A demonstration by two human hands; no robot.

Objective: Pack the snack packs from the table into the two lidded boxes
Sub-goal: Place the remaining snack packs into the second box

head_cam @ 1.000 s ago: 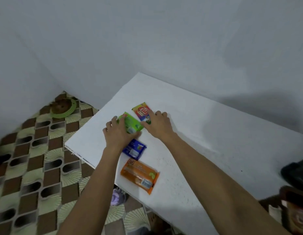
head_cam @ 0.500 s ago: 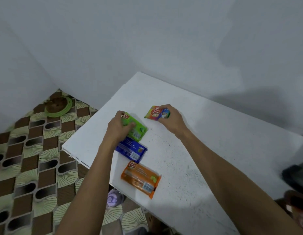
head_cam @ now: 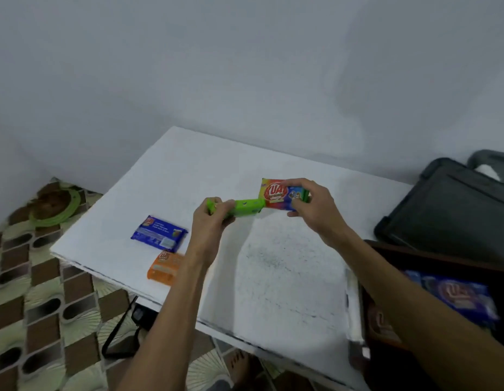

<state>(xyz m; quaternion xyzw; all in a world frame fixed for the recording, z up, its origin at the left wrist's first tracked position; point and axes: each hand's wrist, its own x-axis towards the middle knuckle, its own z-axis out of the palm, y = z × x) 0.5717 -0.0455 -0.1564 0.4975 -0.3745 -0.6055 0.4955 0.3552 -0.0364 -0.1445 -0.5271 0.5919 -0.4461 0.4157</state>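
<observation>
My left hand (head_cam: 214, 221) grips a green snack pack (head_cam: 242, 207), lifted above the white table (head_cam: 273, 277). My right hand (head_cam: 313, 204) holds a rainbow-coloured snack pack (head_cam: 276, 194) just to the right of it; the two packs touch end to end. A blue snack pack (head_cam: 159, 233) lies flat near the table's left edge. An orange snack pack (head_cam: 165, 268) lies just in front of it, partly hidden by my left forearm. At the right, an open dark box (head_cam: 442, 255) holds a blue pack (head_cam: 456, 296) and a reddish one.
A dark grey lid (head_cam: 448, 210) lies on the table's right end behind the open box. The patterned tile floor (head_cam: 34, 292) shows at left with a green ring-shaped object (head_cam: 56, 206) on it. A black cable hangs under the table's front edge. A bare foot shows below.
Both hands lifted their packs off the table and moved right. The view swung right, bringing the box and lid into sight. The blue and orange packs stayed in place.
</observation>
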